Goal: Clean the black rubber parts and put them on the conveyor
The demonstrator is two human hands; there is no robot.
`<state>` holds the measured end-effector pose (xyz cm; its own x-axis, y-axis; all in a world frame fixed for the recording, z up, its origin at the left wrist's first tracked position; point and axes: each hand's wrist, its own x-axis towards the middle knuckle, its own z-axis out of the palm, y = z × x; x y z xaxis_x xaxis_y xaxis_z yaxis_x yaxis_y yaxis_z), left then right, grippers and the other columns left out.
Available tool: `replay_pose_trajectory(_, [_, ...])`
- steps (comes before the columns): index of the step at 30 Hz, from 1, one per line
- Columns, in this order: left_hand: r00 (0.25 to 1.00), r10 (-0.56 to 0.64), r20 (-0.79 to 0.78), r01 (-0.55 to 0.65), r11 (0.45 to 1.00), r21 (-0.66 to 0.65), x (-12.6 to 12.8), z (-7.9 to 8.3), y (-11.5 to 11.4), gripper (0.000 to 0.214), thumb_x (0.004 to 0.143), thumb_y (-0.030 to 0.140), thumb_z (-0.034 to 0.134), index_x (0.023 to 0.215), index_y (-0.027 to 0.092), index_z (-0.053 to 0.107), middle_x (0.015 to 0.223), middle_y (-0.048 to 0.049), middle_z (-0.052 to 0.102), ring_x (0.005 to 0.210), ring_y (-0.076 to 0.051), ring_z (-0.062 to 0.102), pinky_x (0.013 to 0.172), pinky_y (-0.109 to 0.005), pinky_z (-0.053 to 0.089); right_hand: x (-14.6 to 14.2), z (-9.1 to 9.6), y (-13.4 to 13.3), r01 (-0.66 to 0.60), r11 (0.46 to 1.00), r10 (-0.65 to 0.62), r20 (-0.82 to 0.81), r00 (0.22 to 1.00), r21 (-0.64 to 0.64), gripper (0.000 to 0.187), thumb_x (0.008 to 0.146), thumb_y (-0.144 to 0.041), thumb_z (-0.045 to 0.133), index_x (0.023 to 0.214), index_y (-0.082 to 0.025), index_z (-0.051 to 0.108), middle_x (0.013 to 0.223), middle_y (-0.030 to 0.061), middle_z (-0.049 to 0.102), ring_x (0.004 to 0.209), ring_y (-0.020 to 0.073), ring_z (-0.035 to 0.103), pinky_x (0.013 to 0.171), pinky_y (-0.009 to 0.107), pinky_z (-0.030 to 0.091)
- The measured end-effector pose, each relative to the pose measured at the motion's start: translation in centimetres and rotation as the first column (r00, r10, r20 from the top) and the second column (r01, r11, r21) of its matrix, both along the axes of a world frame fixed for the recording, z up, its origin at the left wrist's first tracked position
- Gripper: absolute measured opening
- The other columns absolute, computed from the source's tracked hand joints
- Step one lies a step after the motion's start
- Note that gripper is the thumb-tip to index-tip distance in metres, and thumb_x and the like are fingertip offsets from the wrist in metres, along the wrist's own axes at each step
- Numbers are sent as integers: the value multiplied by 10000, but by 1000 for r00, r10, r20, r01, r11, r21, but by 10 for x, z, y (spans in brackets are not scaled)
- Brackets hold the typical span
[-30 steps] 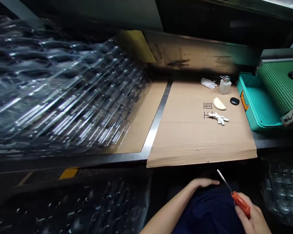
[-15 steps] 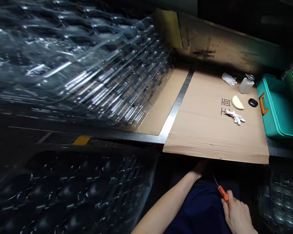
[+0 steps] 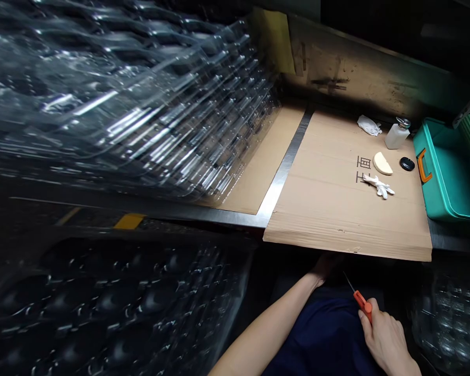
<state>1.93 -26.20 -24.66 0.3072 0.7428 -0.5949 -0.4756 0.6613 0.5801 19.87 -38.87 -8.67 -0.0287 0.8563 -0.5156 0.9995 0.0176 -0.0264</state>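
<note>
My right hand is closed around the orange handle of a utility knife, low in front of my lap. Its thin blade is extended and points up and left, toward the table's underside. Past the front edge of the cardboard sheet, my left hand reaches into the shadow below. Its fingers are hidden in the dark, so whatever they touch cannot be made out. On the cardboard above lie a white finger-cot-like bundle, a cream half-round pad and a black oval object.
Tall stacks of clear plastic trays fill the table's left side. More trays stand below at left, and others at lower right. A teal bin with an orange handle, a pump bottle and a crumpled white cloth are at the right.
The knife and my right hand have shifted slightly right, and the blade has come further clear of the left hand. My left hand stays beneath the table edge. The view has tilted a little.
</note>
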Motion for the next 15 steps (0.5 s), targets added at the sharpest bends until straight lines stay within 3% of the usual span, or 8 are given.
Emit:
replay_pose_trajectory(3, [994, -15, -107, 30, 990, 138, 4, 3, -3, 524, 515, 266, 956, 988, 131, 778, 1050, -135, 756, 1117, -331, 645, 1009, -441, 490, 3, 9, 9, 47, 998, -47, -7, 999, -34, 305, 1069, -402, 252, 1134, -220, 487, 785, 57, 730, 765, 296, 747, 597, 308, 439])
replay_pose_trajectory(6, [971, -40, -234, 113, 945, 308, 6, 2, -7, 513, 528, 260, 948, 1002, 153, 784, 1120, -131, 749, 1180, -345, 621, 1080, -474, 438, 6, 12, 17, 62, 996, -63, -16, 998, -60, 294, 1067, -398, 261, 1134, -219, 486, 805, 59, 730, 775, 290, 745, 617, 308, 440])
replay_pose_trajectory(8, [963, -42, -266, 135, 929, 344, 8, 1, -9, 517, 533, 273, 946, 1012, 163, 785, 1150, -131, 743, 1199, -350, 613, 1102, -489, 419, 7, 12, 19, 68, 995, -69, -15, 997, -71, 282, 1064, -392, 283, 1146, -215, 486, 826, 70, 732, 788, 294, 743, 629, 314, 443])
replay_pose_trajectory(11, [968, -25, -250, 96, 956, 276, 9, -1, -9, 521, 542, 308, 944, 1018, 170, 783, 1156, -126, 743, 1206, -353, 611, 1109, -493, 416, 7, 9, 19, 76, 994, -79, -25, 997, -81, 288, 1063, -391, 279, 1161, -215, 484, 841, 77, 734, 800, 308, 742, 638, 332, 450])
replay_pose_trajectory(15, [989, 15, -147, -9, 999, 37, 1, -7, -2, 450, 668, 448, 865, 983, 141, 768, 1096, -143, 750, 1148, -352, 641, 1032, -499, 485, 3, 3, 13, 48, 994, -54, -58, 997, -99, 296, 1060, -397, 270, 1129, -220, 497, 816, 73, 736, 791, 317, 741, 651, 348, 458])
